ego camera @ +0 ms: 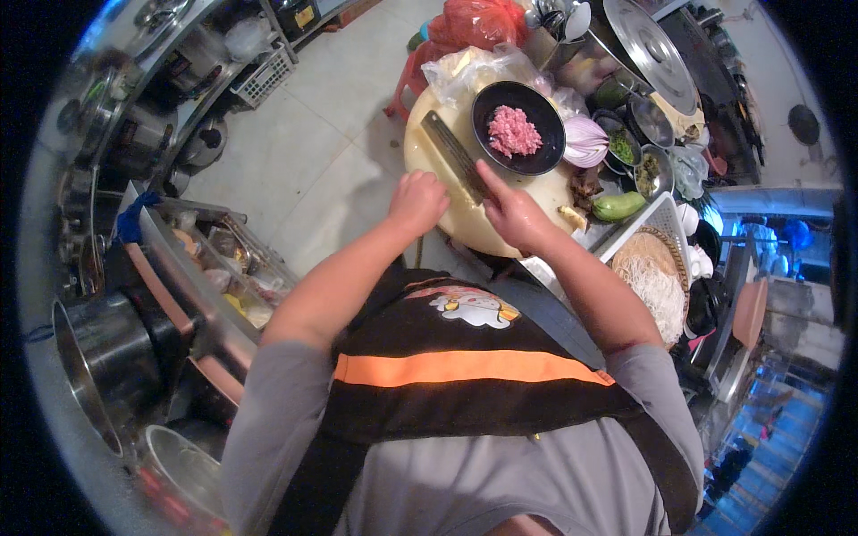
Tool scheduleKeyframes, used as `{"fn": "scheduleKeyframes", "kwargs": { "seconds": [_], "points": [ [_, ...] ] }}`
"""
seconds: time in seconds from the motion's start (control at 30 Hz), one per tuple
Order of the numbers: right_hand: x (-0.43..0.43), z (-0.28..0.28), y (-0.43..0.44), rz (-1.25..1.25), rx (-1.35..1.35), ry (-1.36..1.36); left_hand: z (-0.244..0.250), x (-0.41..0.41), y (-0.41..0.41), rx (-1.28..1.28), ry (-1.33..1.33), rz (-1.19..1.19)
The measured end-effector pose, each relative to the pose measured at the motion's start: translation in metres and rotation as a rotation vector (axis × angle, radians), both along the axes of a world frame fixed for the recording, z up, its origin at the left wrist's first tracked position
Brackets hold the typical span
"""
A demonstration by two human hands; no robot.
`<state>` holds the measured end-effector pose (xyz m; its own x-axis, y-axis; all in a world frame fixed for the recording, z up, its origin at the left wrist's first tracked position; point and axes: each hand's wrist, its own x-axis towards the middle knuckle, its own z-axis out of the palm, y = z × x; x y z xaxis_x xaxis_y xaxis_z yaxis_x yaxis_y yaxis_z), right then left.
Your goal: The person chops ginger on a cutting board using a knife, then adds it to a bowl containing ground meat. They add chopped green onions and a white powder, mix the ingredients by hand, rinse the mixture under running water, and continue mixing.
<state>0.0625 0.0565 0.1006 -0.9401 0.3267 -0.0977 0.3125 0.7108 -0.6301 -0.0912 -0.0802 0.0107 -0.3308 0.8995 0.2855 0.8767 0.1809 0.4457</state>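
My right hand (519, 214) grips a knife, likely a cleaver, its index finger stretched forward along the dark blade (452, 151). The handle is hidden in my palm. The blade slants over the round cutting board (496, 231), its tip towards the board's far left rim. My left hand (419, 197) is curled into a fist by the board's left edge, and nothing shows in it. Just beyond the blade, a black bowl (553, 157) stands on the board with pink minced meat (515, 132) inside. A cut purple onion (584, 142) touches the bowl's right side.
Right of the board lie a green squash-like vegetable (618, 207) and metal bowls of chopped greens (623, 146). A white basket (647, 218) stands near white noodles (653, 288). Plastic bags (482, 67) crowd the far rim. An open steel drawer (201, 248) juts out at left.
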Motion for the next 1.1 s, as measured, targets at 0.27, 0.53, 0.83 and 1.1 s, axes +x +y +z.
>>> {"fn": "scheduleKeyframes", "kwargs": {
  "seconds": [0.27,0.53,0.83,1.1],
  "points": [
    [0.016,-0.019,0.002,-0.018,0.0,0.008,-0.004,0.007,0.015,0.003,-0.026,-0.02],
    [0.025,-0.019,0.005,-0.038,0.035,-0.04,0.004,0.016,0.019,-0.038,-0.053,0.019],
    [0.028,-0.014,-0.001,-0.068,-0.023,-0.025,0.005,0.011,0.014,-0.061,-0.107,0.006],
    [0.041,0.004,-0.002,-0.09,-0.025,-0.056,0.001,0.005,0.009,-0.023,-0.052,-0.023]
  ]
}}
